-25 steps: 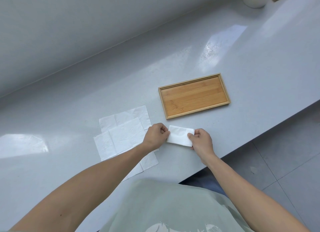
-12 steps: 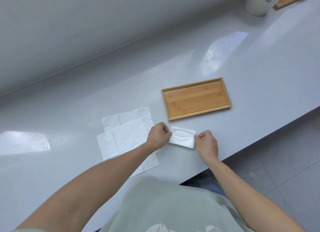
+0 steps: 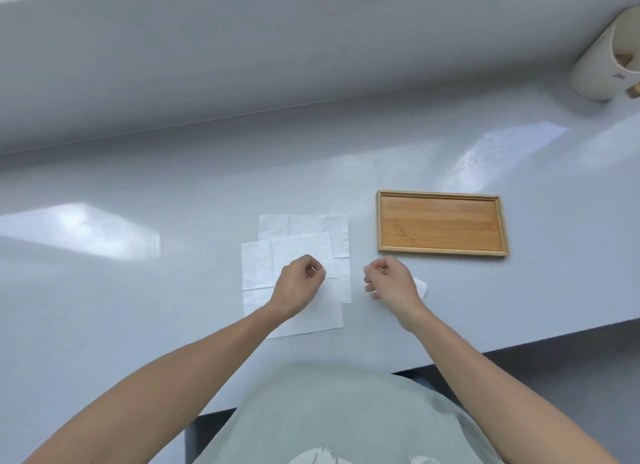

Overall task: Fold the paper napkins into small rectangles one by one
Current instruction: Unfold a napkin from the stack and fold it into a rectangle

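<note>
We judge the step in hand to be picking the next sheet from the stack of unfolded napkins (image 3: 298, 252), which lies flat on the grey counter (image 3: 173, 186) at the centre of the frame, just left of the wooden tray (image 3: 440, 197). To do it well, we want to pinch only the topmost sheet at one edge or corner and peel it off slowly, since thin tissue clings to the sheet beneath (two coming up together would spoil the one-by-one rule). Once it is free, we lay it flat in the bare patch between the stack and the tray, line up the edges before pressing, and run a fingertip along each crease so the rectangle holds its shape.

Our left hand (image 3: 299, 283) sits over the lower right part of the stack, fingers curled in with thumb and forefinger close together near the right edge of the top sheet; we cannot tell for sure whether they already pinch paper. Our right hand (image 3: 389, 283) hangs just right of the stack, below the tray's lower left corner, fingers loosely curled and seemingly empty. A white corner, most likely the folded napkin (image 3: 420, 286), peeks out from behind that hand's right side on the counter. The tray itself holds nothing.
</note>
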